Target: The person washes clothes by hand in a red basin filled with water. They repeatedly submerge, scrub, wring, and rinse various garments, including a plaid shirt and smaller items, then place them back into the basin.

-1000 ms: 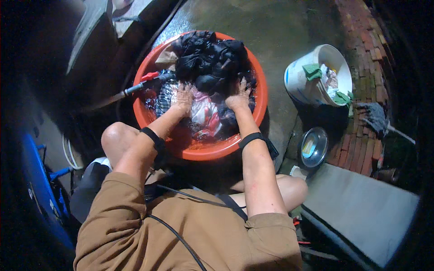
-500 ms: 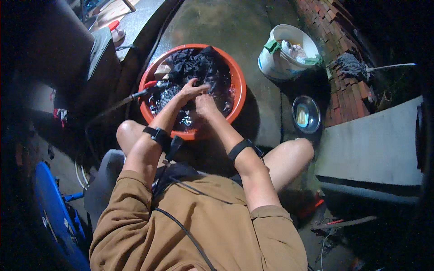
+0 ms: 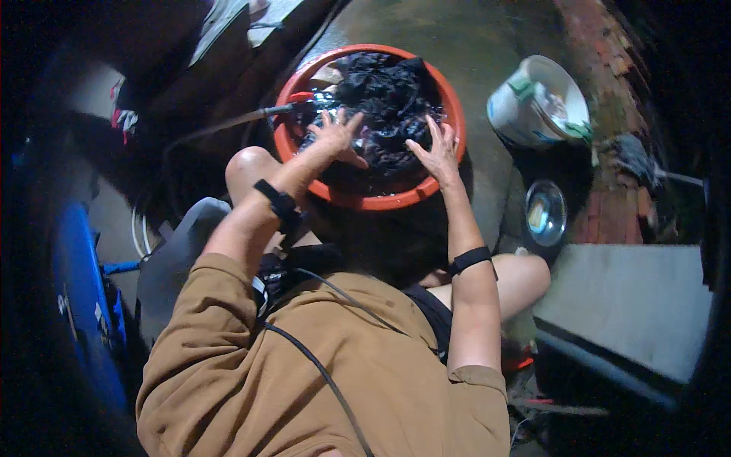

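An orange basin holds water and dark wet clothes, with a pale piece of cloth at its far left. Over the left part of the basin is my left hand, its fingers spread and nothing in them. At the right side my right hand also has its fingers apart, beside the dark clothes; whether its fingertips touch them I cannot tell. A hose with a red-marked nozzle reaches over the basin's left rim, near my left hand.
A white bucket with cloths in it stands at the right. Nearer lies a metal bowl with something pale inside. Beyond are bricks and a grey mop head. A pale slab is at right, a blue round object at left.
My hands were close together over the basin's middle; now they are apart with fingers spread, the right one moved to the right rim. The whole view has shifted and tilted.
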{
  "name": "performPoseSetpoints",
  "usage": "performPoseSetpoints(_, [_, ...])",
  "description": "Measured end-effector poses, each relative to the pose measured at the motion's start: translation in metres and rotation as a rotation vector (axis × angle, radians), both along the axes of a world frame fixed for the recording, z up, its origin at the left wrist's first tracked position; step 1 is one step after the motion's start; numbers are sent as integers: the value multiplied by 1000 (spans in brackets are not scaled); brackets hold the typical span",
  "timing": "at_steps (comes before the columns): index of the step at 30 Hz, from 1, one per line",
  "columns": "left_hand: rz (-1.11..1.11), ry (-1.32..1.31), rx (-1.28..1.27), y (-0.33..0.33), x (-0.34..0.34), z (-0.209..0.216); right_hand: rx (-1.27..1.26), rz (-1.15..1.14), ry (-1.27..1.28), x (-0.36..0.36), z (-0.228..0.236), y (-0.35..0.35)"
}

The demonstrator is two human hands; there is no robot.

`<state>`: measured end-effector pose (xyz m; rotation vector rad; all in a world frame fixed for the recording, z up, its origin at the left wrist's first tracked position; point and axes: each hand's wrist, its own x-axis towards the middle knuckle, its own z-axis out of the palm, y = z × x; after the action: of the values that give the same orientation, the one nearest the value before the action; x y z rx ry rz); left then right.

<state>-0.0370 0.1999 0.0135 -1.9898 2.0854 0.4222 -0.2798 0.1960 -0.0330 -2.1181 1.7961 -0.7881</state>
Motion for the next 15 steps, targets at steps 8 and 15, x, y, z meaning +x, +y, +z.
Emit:
performPoseSetpoints(8, [123,-76,41,-20,-31,-80,635,-45,399,58,-63,-45])
performPoseSetpoints(15, [113,-70,97,-89,-40,-138,679,17,593,28,-120,-122])
